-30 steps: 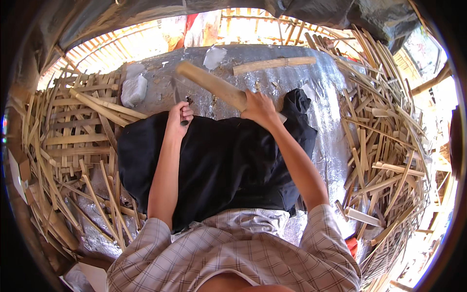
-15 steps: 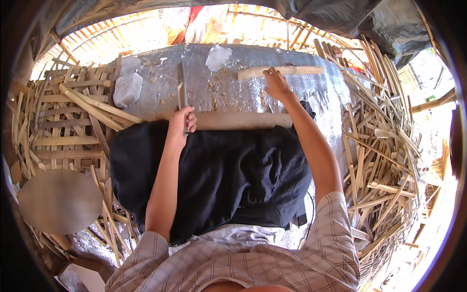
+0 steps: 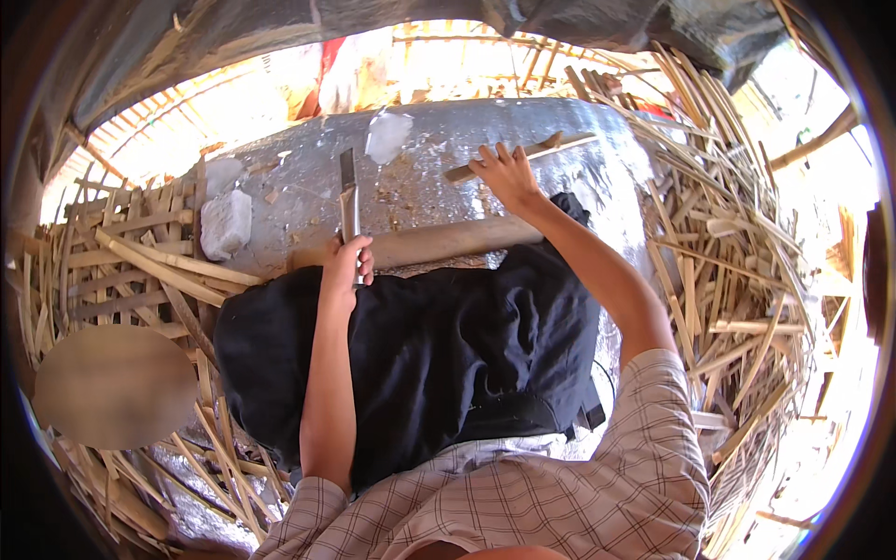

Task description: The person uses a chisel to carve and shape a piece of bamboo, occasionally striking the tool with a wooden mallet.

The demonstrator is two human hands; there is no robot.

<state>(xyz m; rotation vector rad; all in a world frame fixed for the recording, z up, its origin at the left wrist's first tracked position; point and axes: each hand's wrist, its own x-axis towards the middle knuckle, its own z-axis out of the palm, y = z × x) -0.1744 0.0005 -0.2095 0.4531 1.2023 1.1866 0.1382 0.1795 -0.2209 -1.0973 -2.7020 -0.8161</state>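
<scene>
Closed round the handle end of a long, narrow metal knife [image 3: 348,191], my left hand [image 3: 348,267] is over the far edge of a black cloth [image 3: 420,355]. The blade points away from me, roughly upright in view. My right hand [image 3: 509,179] grips a split bamboo piece [image 3: 567,143] near its left end, fingers over its far side. This piece slants up to the right, with a small raised sliver or node on its upper edge. The thumb side of the grip is partly hidden. A brown rounded log [image 3: 439,243] lies crosswise between the cloth and the bamboo.
Grey plastic sheeting [image 3: 299,215] covers the surface ahead, with crumbs and a whitish block [image 3: 226,225] on it. Bamboo strips [image 3: 737,271] pile up at the right. A slatted bamboo lattice [image 3: 121,252] stands left, and a dark tarp [image 3: 616,23] hangs overhead.
My right hand has taken hold of the bamboo piece, turning its narrow edge up and tilting it. The view has shifted slightly; the left hand still holds the knife.
</scene>
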